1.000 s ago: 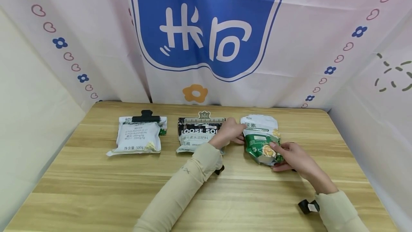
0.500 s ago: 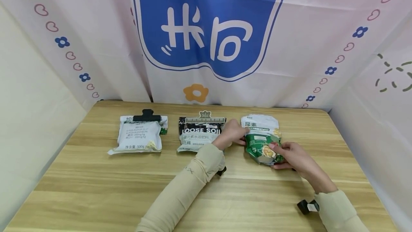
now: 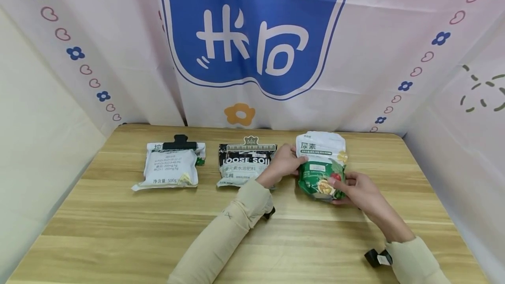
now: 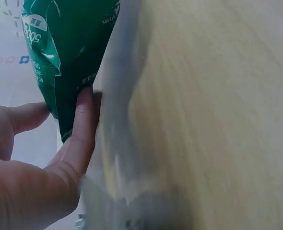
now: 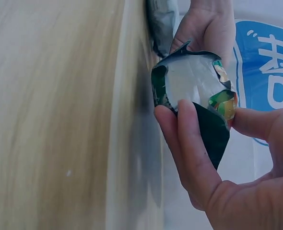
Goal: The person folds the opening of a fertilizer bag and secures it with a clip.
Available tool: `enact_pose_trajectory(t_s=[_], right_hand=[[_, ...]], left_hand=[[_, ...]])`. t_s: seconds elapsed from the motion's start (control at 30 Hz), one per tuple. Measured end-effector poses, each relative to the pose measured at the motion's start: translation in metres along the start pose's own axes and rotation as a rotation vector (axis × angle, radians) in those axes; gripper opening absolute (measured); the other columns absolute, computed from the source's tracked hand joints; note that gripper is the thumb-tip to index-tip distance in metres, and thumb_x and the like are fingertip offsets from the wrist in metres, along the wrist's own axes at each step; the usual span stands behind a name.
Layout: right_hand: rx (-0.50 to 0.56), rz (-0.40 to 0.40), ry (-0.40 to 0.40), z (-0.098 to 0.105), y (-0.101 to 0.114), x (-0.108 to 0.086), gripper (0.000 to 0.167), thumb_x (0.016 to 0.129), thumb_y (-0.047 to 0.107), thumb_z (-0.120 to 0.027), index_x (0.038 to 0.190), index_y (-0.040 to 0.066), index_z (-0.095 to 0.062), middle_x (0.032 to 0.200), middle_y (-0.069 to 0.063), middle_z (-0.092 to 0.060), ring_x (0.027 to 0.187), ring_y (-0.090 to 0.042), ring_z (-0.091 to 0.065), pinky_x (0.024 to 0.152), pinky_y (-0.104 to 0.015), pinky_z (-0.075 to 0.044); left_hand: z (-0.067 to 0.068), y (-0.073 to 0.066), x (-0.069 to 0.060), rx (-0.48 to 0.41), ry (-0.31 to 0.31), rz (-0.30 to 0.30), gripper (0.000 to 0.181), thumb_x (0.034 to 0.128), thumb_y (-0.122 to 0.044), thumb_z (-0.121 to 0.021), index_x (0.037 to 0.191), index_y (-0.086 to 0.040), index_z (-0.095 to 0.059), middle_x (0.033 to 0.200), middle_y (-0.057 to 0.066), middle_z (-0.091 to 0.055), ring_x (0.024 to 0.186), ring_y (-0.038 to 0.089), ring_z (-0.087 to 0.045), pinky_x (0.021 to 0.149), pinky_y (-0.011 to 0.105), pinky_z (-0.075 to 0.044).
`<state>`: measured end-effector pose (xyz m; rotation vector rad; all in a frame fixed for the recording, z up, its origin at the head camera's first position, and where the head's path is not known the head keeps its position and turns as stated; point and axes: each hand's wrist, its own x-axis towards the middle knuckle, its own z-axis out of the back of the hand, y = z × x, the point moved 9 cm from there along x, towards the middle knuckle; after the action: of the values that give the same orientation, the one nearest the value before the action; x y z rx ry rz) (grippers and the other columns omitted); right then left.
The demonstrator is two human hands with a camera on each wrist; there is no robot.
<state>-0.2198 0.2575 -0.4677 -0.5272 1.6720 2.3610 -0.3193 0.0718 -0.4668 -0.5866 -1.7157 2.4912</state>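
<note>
A white and green fertilizer bag (image 3: pixel 321 165), printed with fruit and vegetables, stands tilted at the right of the table. My left hand (image 3: pixel 281 164) pinches its left edge; in the left wrist view, the thumb and fingers grip the green side (image 4: pixel 79 43). My right hand (image 3: pixel 360 192) holds the lower right side, thumb on the printed front. In the right wrist view, the pale underside of the bag (image 5: pixel 187 79) faces the camera, with right-hand fingers (image 5: pixel 194 143) across its green edge. Behind the bag there, part of the left hand (image 5: pixel 208 28) shows.
Left of the held bag lies a black and white "LOOSE SOIL" bag (image 3: pixel 238 172) with a decorated clip (image 3: pixel 251 145), partly behind the left forearm. Farther left is a white 500 g bag (image 3: pixel 169 168) with a black clip (image 3: pixel 179 143). A printed curtain (image 3: pixel 355 78) hangs behind the wooden table (image 3: pixel 118 231).
The fertilizer bag's top has risen, so it stands more upright, with its front turned more toward the head camera. Both hands keep their hold and have shifted only slightly.
</note>
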Motion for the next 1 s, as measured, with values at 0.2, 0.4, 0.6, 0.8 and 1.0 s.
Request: enact_pose_trajectory(t_s=[0.2, 0.4, 0.6, 0.8, 1.0], right_hand=[[0.012, 0.019, 0.000, -0.004, 0.010, -0.005, 0.068, 0.105, 0.028, -0.067, 0.150, -0.013, -0.035, 0.118, -0.017, -0.064, 0.090, -0.017, -0.074, 0.083, -0.038, -0.069], [-0.040, 0.038, -0.020, -0.006, 0.018, -0.012, 0.083, 0.101, 0.029, -0.073, 0.155, -0.015, -0.027, 0.127, -0.022, -0.058, 0.096, -0.016, -0.069, 0.083, -0.034, -0.068], [-0.103, 0.062, -0.022, -0.011, 0.026, -0.018, 0.090, 0.098, 0.033, -0.077, 0.157, -0.013, -0.027, 0.132, -0.025, -0.058, 0.094, -0.016, -0.069, 0.079, -0.032, -0.068], [-0.177, 0.091, -0.012, -0.022, 0.036, -0.023, 0.082, 0.089, 0.043, -0.085, 0.148, 0.000, -0.048, 0.135, -0.023, -0.061, 0.087, -0.020, -0.068, 0.075, -0.038, -0.065], [-0.111, 0.099, 0.044, -0.039, 0.037, -0.027, 0.075, 0.086, 0.038, -0.088, 0.143, 0.003, -0.054, 0.139, -0.026, -0.058, 0.092, -0.021, -0.076, 0.075, -0.038, -0.067]], left_hand=[[0.011, -0.007, -0.009, -0.015, -0.014, -0.037, 0.046, 0.0998, -0.022, -0.074, 0.134, -0.001, -0.052, 0.111, 0.018, -0.076, 0.067, 0.016, -0.071, 0.074, 0.040, -0.068], [0.023, -0.012, -0.022, -0.006, -0.036, -0.053, 0.051, 0.0999, -0.025, -0.075, 0.140, -0.005, -0.050, 0.114, 0.018, -0.075, 0.071, 0.019, -0.072, 0.078, 0.044, -0.068], [0.036, -0.016, -0.039, -0.012, -0.049, -0.108, 0.047, 0.0992, -0.025, -0.076, 0.136, -0.007, -0.051, 0.103, 0.013, -0.077, 0.071, 0.018, -0.073, 0.073, 0.042, -0.067], [0.049, -0.016, -0.058, -0.085, -0.038, -0.133, 0.043, 0.0980, -0.022, -0.077, 0.130, -0.011, -0.052, 0.106, 0.012, -0.078, 0.076, 0.031, -0.075, 0.065, 0.040, -0.063], [0.063, -0.014, -0.077, -0.055, -0.047, -0.182, 0.048, 0.0965, -0.021, -0.078, 0.134, -0.008, -0.052, 0.113, 0.018, -0.076, 0.071, 0.027, -0.073, 0.064, 0.040, -0.064]])
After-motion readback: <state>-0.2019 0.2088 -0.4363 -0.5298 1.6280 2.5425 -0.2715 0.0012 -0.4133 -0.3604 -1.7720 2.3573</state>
